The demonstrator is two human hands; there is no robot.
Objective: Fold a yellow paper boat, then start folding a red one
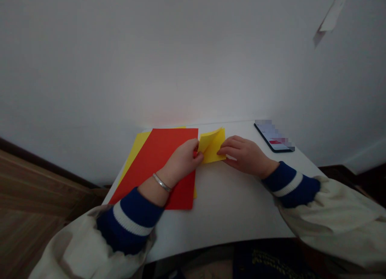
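Observation:
Between my hands is a small folded piece of yellow paper (214,147), held just above the white table with a crease across it and one flap lifted. My left hand (188,154) pinches its left edge; a bit of red shows at those fingers, too small to make out. On the other side, my right hand (239,152) grips the right edge between thumb and fingers. Under my left wrist lies a large red sheet of paper (157,162), flat on the table. A yellow sheet (132,146) sticks out from beneath it at the left.
A phone (273,136) with its screen lit lies at the table's back right. The white table (235,210) meets a pale wall (181,62) at its far edge. Wooden furniture (33,190) stands at the left, and a paper strip (333,15) hangs on the wall at upper right.

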